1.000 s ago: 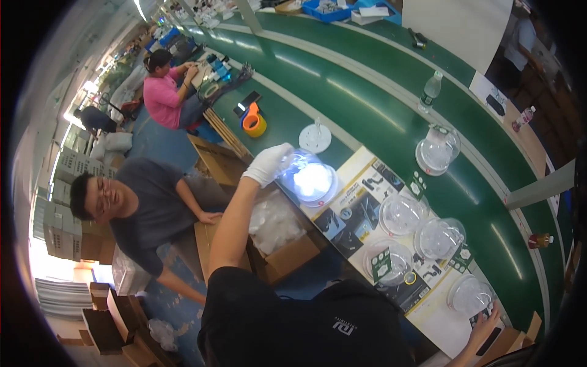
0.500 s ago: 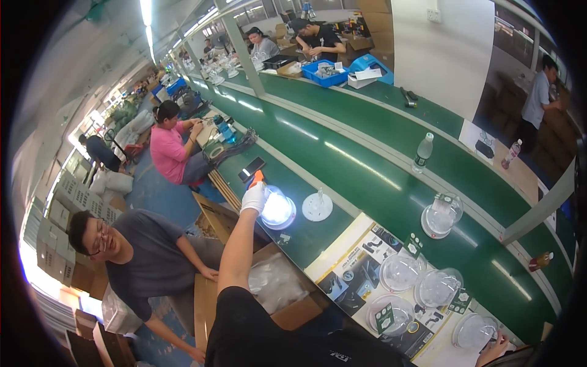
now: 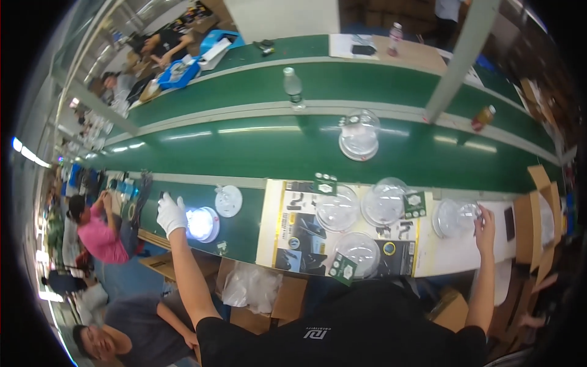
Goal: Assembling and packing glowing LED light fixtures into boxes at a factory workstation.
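Observation:
My left hand (image 3: 172,214), in a white glove, is beside a brightly glowing round lamp (image 3: 202,224) with a white rim. Its fingers look stretched and apart, with nothing visible in them. My bare right hand (image 3: 485,227) reaches to the far right of the bench, its fingers curled at the edge of a clear domed lamp (image 3: 454,218). Between my hands, several similar clear domed lamps (image 3: 337,208) with green cards (image 3: 414,205) lie on printed cardboard (image 3: 293,235). A white disc-shaped part (image 3: 228,201) lies right of the glowing lamp.
Another domed lamp (image 3: 359,136) and a clear bottle (image 3: 293,89) stand farther back on the green line. A metal post (image 3: 463,61) rises at the right. Below the bench is a carton of plastic bags (image 3: 252,290); an open carton (image 3: 535,221) stands far right. A co-worker (image 3: 143,327) sits lower left.
The view has turned right and down, showing my right arm fully. The orange item earlier at my left hand is no longer visible. My left hand has shifted to the lamp's left side.

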Available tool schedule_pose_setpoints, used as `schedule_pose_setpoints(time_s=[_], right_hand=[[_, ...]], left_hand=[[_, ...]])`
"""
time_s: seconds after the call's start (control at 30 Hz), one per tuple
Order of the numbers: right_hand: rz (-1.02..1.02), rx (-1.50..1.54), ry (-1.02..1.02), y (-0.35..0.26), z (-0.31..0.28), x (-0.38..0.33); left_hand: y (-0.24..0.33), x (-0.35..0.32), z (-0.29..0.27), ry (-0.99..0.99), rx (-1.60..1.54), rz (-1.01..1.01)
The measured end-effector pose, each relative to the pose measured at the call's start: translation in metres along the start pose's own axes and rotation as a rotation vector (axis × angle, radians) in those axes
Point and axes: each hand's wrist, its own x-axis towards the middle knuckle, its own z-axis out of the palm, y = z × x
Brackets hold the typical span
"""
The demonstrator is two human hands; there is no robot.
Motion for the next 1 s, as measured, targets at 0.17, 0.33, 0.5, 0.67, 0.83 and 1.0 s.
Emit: schedule_pose_setpoints(time_s=[0.17, 0.33, 0.5, 0.67, 0.83, 1.0], right_hand=[[-0.007, -0.031, 0.055, -0.007, -0.002, -0.002], [-0.021, 0.092, 0.166, -0.007, -0.022, -0.017], [0.050, 0.173, 0.231, 0.021, -0.065, -0.047], [0.208, 0.219, 0.238, 0.080, -0.097, -0.076], [0.424, 0.268, 0.175, 0.167, -0.096, -0.151], [0.540, 0.345, -0.024, 0.186, -0.090, -0.168]], left_hand=[[0.147, -0.045, -0.112, 0.055, -0.596, 0.505], [0.308, -0.100, -0.167, -0.095, -0.827, 0.998], [0.482, -0.123, -0.136, -0.034, -0.594, 1.252], [0.566, -0.113, -0.082, -0.456, -0.439, 1.145], [0.615, -0.155, -0.100, -0.387, -0.542, 1.104], [0.641, -0.178, -0.106, -0.864, -0.847, 0.674]])
